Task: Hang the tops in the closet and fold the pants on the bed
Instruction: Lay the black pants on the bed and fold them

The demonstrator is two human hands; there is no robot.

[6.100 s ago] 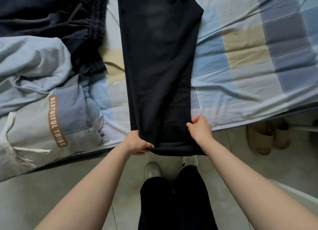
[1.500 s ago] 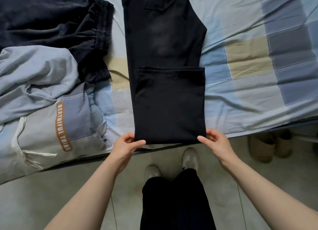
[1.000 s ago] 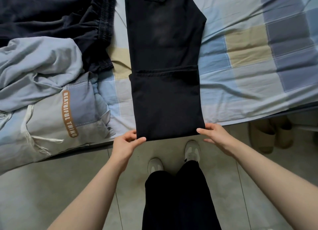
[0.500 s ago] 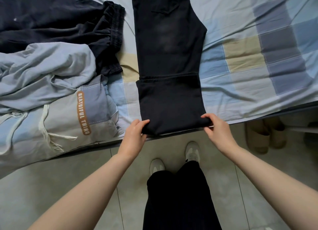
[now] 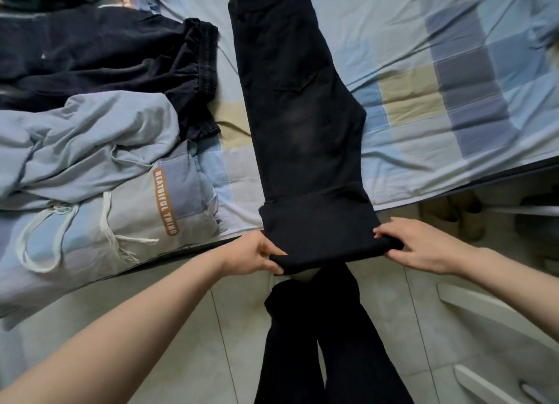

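Observation:
Black pants lie lengthwise on the checked bed sheet, waistband at the far end. Their near end is folded over into a short doubled band at the bed's front edge and hangs slightly past it. My left hand grips the left corner of that folded end. My right hand pinches the right corner. A light blue top with an orange "BEAUTIFUL THING" label lies crumpled at the left. Dark navy pants with an elastic waistband lie behind it.
The bed's front edge runs across the middle. Below it is tiled floor and my own dark-trousered legs. Tan slippers sit under the bed at the right. A white piece of furniture stands at the lower right.
The folded near end of the black pants has been pulled toward me, now past the bed edge. Both hands closed tighter on its corners. The view has tilted to show the waistband.

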